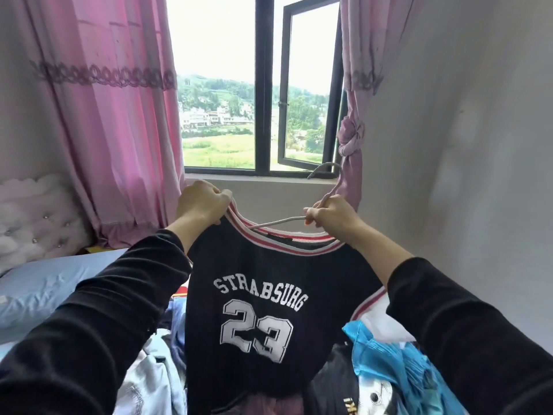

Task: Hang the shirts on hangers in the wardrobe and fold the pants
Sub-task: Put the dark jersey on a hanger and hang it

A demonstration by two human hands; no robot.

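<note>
I hold the black jersey (pixel 254 295), printed STRABSURG 23, up in front of me, its hem hanging down into the clothes heaped on the bed (pixel 45 283). My left hand (pixel 203 202) is clenched around the jersey's striped collar at its upper left corner. My right hand (pixel 332 215) grasps the pale wire hanger (pixel 278 221) at the jersey's upper right; one arm of the hanger runs across the neck opening, and its hook sticks up above the jersey.

Straight behind the jersey is the window (pixel 263 85), one pane swung outward. A pink curtain (pixel 119 115) hangs up and left of the jersey, and a knotted curtain (pixel 353 136) hangs just behind the hanger's hook. A tufted headboard (pixel 33 217) stands far left of the jersey.

Below the jersey's left side lies a pale garment (pixel 152 378). At its lower right sits a crumpled blue plastic bag (pixel 386 354), touching dark printed clothing; what it holds I cannot tell.
</note>
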